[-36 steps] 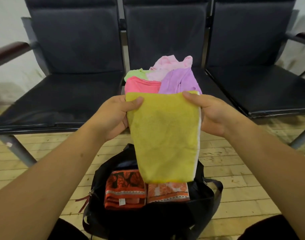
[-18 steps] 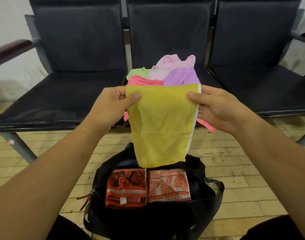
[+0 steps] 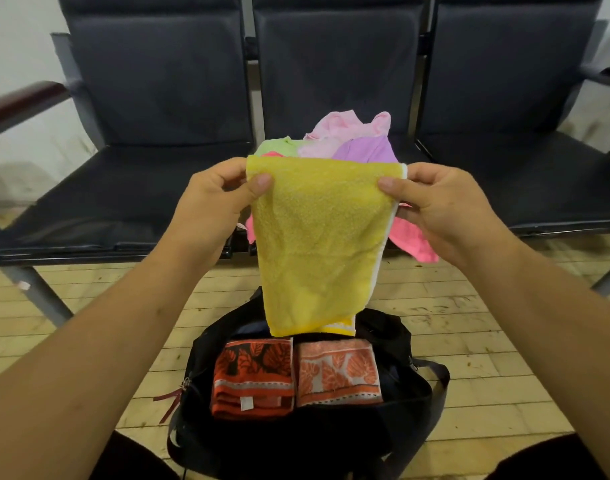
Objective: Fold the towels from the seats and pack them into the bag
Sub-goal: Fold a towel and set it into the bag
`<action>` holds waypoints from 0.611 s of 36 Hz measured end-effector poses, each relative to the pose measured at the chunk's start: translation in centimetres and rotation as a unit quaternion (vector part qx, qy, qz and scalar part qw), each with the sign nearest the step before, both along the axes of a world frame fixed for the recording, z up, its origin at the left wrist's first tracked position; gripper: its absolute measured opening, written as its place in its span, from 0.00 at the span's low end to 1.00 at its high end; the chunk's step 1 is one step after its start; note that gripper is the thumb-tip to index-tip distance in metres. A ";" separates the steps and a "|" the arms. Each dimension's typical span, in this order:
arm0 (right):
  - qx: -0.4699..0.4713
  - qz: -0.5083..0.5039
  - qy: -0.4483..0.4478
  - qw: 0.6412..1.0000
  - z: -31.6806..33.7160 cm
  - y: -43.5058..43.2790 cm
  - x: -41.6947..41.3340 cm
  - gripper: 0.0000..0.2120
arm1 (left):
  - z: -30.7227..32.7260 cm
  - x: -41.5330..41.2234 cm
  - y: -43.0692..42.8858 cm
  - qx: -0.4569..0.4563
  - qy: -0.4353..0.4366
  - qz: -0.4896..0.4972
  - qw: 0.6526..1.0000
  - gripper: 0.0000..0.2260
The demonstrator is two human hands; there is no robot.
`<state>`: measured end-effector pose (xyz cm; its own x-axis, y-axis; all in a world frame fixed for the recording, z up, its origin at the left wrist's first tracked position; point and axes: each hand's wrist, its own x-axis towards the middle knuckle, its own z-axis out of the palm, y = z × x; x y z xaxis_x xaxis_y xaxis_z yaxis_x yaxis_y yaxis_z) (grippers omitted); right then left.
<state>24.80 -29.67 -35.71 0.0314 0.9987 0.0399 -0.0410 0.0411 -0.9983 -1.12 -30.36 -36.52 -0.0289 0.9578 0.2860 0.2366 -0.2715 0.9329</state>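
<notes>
Above the open black bag (image 3: 393,330) on the floor: one yellow towel (image 3: 317,244), doubled over, hanging from its top corners. My left hand (image 3: 213,206) has thumb and fingers clamped on the left corner, and my right hand (image 3: 445,209) pinches the right corner. Inside the bag, side by side: one dark orange leaf-print towel (image 3: 253,375) and one pale orange leaf-print towel (image 3: 338,372), both folded. Behind, on the middle seat (image 3: 334,74): a heap of loose towels (image 3: 345,140) in pink, purple and green.
</notes>
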 end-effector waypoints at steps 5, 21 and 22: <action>-0.080 0.027 0.143 0.986 -1.0 1.0 -0.1 0.15 | 0.1 0.0 0.0 -0.025 0.004 -0.003 1.000 0.07; -0.028 0.042 -0.031 0.998 -1.8 1.7 0.7 0.13 | -0.5 0.7 -0.2 -0.132 -0.073 -0.010 0.988 0.10; -0.019 0.044 -0.054 0.997 -1.7 1.6 0.9 0.11 | -0.6 0.6 -0.1 -0.120 -0.071 0.008 0.990 0.10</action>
